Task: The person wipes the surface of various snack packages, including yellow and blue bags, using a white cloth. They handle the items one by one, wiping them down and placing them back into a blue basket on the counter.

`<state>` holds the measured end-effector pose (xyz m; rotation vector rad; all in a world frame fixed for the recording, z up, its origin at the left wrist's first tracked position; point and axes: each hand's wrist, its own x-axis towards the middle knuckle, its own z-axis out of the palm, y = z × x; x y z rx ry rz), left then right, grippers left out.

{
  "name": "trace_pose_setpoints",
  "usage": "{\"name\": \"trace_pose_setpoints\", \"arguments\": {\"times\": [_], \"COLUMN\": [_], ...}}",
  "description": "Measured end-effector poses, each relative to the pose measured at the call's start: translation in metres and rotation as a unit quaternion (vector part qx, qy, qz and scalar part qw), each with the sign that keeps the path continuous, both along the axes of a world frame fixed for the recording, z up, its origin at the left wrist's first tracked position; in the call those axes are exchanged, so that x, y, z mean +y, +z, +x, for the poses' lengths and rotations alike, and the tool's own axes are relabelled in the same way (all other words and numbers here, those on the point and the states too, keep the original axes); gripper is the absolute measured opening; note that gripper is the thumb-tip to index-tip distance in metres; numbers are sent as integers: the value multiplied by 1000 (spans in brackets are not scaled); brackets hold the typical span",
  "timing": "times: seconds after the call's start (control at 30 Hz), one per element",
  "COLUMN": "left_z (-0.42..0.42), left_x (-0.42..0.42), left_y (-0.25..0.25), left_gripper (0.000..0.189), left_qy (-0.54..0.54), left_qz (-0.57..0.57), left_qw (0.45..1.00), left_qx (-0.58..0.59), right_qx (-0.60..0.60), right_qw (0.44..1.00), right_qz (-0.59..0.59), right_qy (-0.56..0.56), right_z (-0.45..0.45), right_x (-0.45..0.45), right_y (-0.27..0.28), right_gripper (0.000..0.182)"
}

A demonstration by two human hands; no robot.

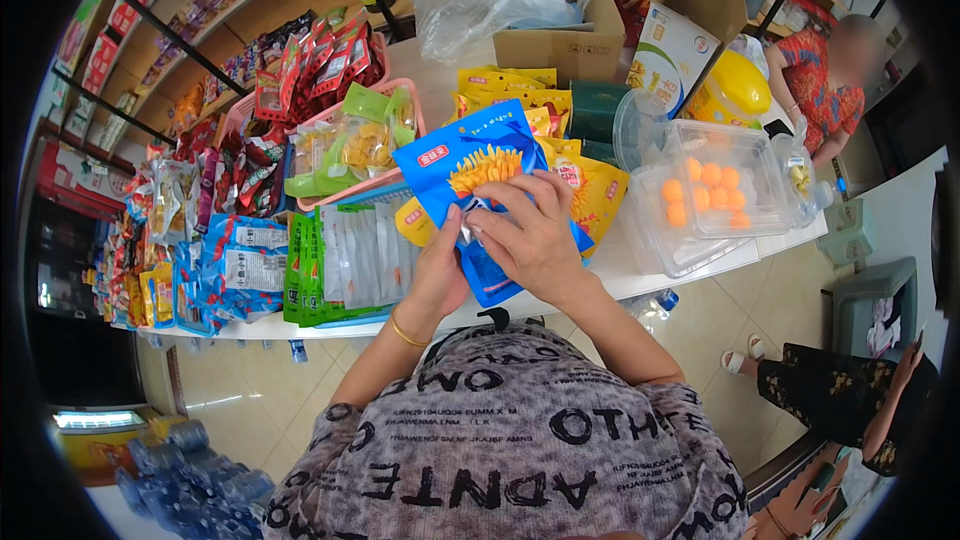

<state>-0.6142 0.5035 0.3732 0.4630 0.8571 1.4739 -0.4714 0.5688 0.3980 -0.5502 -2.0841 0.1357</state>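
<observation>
Both hands hold blue snack packets [430, 169] with fries pictured on the upper one, above the near edge of the table. My left hand [442, 266] grips the left side, thumb up on the front. My right hand [529, 229] lies over the lower front, its fingers bent onto a small shiny part that the fingers partly hide. Yellow snack packets [604, 199] lie behind and to the right. Left of my left hand stand green and clear packets [367, 255] in a blue basket. How far the blue packets overlap is partly hidden.
Clear plastic boxes with orange balls [709, 195] stand right, near the table edge. Pink baskets [409, 90] of snacks and blue fish-snack packets [244, 266] fill the left. Cardboard boxes [559, 49] and a plastic bag [495, 0] stand behind. Two other people are at the right.
</observation>
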Motion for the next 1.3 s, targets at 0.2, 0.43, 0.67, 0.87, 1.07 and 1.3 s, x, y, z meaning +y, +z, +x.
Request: {"name": "trace_pose_setpoints", "arguments": {"times": [0.2, 0.43, 0.67, 0.87, 1.07, 1.3], "left_z": [0, -6, -4, -11, -10, -8], "left_x": [-5, -13, -14, -15, -16, -14], "left_y": [5, -10, -4, 4, 1, -3], "left_gripper": [45, 40, 41, 40, 37, 35], "left_qy": [-31, -70, -76, -87, -101, -116], "left_qz": [12, 12, 55, 66, 50, 88], "left_qw": [999, 996, 991, 990, 986, 966], "left_qx": [-17, 55, 90, 86, 126, 215], "right_qx": [26, 93, 76, 128, 130, 116], "right_qw": [998, 992, 994, 987, 962, 990], "right_qz": [-29, -40, -50, -89, -237, -60], "right_qy": [-45, 78, 61, -36, -23, 53], "right_z": [17, 2, 9, 26, 32, 9], "right_x": [15, 9, 16, 41, 28, 22], "right_y": [8, 14, 11, 9, 37, 26], "right_gripper": [19, 26, 24, 17, 15, 17]}}
